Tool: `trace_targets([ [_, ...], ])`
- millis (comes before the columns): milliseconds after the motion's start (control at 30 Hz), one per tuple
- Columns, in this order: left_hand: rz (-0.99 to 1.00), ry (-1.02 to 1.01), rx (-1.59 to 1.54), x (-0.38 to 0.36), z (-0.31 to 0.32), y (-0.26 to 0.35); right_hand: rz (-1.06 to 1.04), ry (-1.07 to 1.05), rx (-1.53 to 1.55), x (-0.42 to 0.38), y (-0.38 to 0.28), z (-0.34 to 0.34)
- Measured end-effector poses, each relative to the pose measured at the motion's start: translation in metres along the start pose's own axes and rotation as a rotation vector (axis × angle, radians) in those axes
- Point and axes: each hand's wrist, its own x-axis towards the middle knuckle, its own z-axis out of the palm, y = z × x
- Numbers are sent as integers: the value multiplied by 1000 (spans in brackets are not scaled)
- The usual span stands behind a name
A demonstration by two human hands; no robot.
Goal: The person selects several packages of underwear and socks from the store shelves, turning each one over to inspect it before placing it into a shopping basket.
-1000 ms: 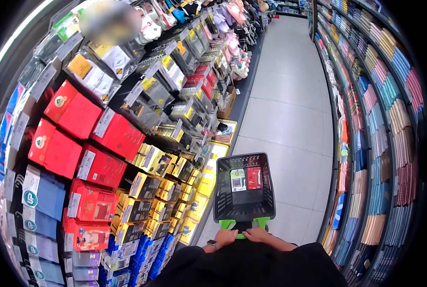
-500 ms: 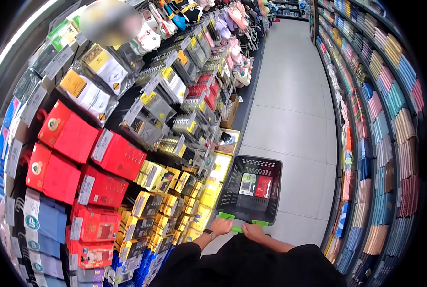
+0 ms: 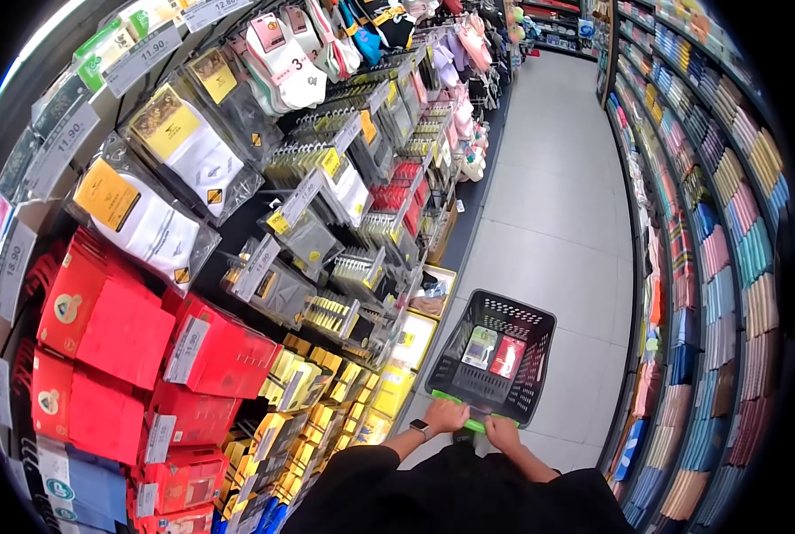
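Note:
My left hand [image 3: 446, 415] is closed round the left part of a green handle [image 3: 474, 424], with a dark watch on the wrist. Closed on the same handle further right is my right hand [image 3: 502, 432]. The handle belongs to a black slatted basket [image 3: 540, 378] in front of my body. Inside the basket lie a white-and-green packet [image 3: 480, 347] and a red packet [image 3: 508, 356], side by side.
On the left, racks carry red boxes [image 3: 123, 343], white sock packs [image 3: 188, 142] and yellow packets [image 3: 277, 445]. Shelves of folded cloths [image 3: 713, 240] line the right side. A grey tiled floor [image 3: 553, 205] runs between them.
The basket and both hands have shifted right in view, and the basket is turned slightly clockwise. The left rack looks closer. Both hands keep hold of the handle.

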Motion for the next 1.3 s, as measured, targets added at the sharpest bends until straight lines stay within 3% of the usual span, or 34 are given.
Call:
trace_targets([
  [400, -3, 149, -45, 122, -4, -19, 61, 13, -38, 111, 34, -62],
  [667, -226, 196, -36, 168, -13, 1, -25, -173, 33, 158, 57, -101],
  [933, -279, 376, 91, 201, 4, 29, -189, -218, 63, 188, 103, -127],
  [1100, -340, 351, 91, 209, 14, 37, -216, -291, 41, 196, 110, -141],
  [1200, -489, 304, -47, 207, 18, 40, -191, -282, 79, 193, 107, -148],
  [1300, -715, 433, -258, 194, 36, 29, -176, -314, 55, 192, 105, -149],
])
